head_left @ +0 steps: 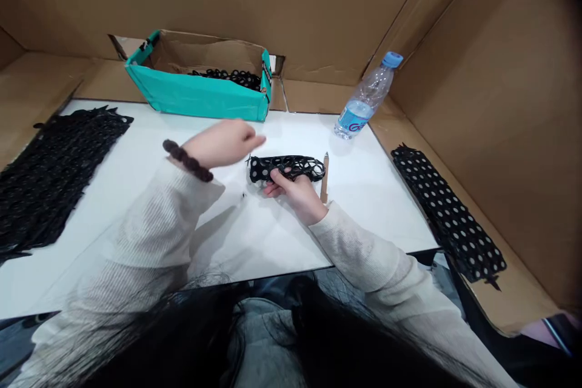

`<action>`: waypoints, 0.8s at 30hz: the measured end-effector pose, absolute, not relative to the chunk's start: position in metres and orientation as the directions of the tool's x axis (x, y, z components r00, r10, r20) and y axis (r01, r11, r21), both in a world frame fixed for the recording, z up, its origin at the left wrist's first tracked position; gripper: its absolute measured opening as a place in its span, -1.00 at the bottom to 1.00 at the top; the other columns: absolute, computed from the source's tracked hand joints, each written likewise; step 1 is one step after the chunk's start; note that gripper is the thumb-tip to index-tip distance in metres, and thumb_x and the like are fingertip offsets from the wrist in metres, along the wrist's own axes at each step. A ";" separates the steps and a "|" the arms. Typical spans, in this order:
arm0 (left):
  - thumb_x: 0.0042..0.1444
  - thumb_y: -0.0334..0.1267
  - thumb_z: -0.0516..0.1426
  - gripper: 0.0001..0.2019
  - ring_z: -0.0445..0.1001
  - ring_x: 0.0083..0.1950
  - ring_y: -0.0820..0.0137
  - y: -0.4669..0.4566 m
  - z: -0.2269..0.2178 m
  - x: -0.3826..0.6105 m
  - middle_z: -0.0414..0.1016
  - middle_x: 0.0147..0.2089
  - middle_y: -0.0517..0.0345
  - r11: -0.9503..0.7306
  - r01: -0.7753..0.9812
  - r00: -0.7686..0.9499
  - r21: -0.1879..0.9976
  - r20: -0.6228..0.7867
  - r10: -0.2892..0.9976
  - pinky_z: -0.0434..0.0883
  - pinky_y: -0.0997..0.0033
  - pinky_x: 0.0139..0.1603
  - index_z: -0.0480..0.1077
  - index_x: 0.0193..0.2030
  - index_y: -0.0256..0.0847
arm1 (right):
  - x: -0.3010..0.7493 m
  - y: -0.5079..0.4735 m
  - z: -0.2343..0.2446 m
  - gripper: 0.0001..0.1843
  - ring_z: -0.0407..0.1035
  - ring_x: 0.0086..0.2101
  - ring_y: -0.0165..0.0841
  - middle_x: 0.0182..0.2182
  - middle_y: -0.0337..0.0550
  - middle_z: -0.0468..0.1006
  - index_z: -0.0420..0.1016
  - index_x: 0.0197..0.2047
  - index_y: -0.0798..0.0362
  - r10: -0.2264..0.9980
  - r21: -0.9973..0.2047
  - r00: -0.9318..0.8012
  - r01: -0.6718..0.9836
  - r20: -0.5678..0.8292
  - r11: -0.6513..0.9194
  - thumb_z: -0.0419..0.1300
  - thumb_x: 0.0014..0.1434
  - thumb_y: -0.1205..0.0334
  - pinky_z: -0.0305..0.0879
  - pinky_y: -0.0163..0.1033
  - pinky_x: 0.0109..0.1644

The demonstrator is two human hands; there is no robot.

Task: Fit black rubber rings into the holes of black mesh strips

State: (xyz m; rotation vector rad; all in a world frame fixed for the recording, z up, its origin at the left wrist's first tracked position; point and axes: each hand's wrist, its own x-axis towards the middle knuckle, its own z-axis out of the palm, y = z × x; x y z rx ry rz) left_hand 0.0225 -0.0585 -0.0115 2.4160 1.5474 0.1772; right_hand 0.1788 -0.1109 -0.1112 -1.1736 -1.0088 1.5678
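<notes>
1. The black perforated strip [297, 165] lies flat on the white table [377, 194], just beyond the right hand [297, 195]. That grip is closed on the strip's near edge, with the fingers curled over it.
2. The left hand [222, 143] hovers just left of the strip, above the table. It is blurred, with its fingers loosely stretched toward the strip; as far as can be told it is an empty grip. A bead bracelet [187, 160] sits at its wrist.
3. One wooden stick [324, 179] lies just right of the held strip.
4. There is open table on all sides of the grip – the widest stretch is to its left and toward the near edge.
5. Beyond the grip, at the far edge, stand one teal box [200, 94] holding black pieces and one water bottle [364, 103].
6. There are two heaps – a pile of black strips [50, 176] far left and a stack of dotted strips [448, 212] off the right edge.
</notes>
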 end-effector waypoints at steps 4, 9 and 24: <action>0.08 0.09 -0.07 -0.59 0.32 -0.46 0.36 -0.084 -0.044 0.015 0.43 -0.47 0.12 -0.450 0.810 0.571 0.377 -0.329 0.752 0.12 0.39 -0.45 0.35 -0.45 -0.20 | 0.178 -0.112 -0.116 -0.64 0.41 -0.54 -0.41 -0.61 -0.18 0.49 0.42 -0.52 0.13 0.975 -0.989 -0.171 -0.003 -0.144 -0.147 0.15 0.08 -0.01 0.39 -0.25 -0.35; 0.15 0.00 -0.11 -0.66 0.38 -0.40 0.33 -0.090 -0.065 0.015 0.46 -0.39 0.08 -0.419 0.801 0.546 0.428 -0.233 0.805 0.17 0.40 -0.41 0.33 -0.34 -0.18 | 0.180 -0.113 -0.116 -0.63 0.41 -0.41 -0.34 -0.57 -0.18 0.49 0.42 -0.57 0.03 0.993 -0.961 -0.114 0.276 -0.025 0.007 0.05 0.15 0.04 0.31 -0.11 -0.05; 0.14 -0.25 -0.19 -0.71 0.37 -0.38 0.34 -0.092 -0.075 0.021 0.46 -0.35 0.09 -0.449 0.760 0.558 0.471 -0.118 0.821 0.20 0.37 -0.36 0.32 -0.35 -0.18 | 0.183 -0.112 -0.130 -0.80 0.13 0.14 -0.20 -0.11 -0.21 0.47 0.50 -0.25 -0.09 0.994 -0.965 -0.087 0.251 0.060 0.080 0.13 0.05 0.32 -0.18 0.02 0.35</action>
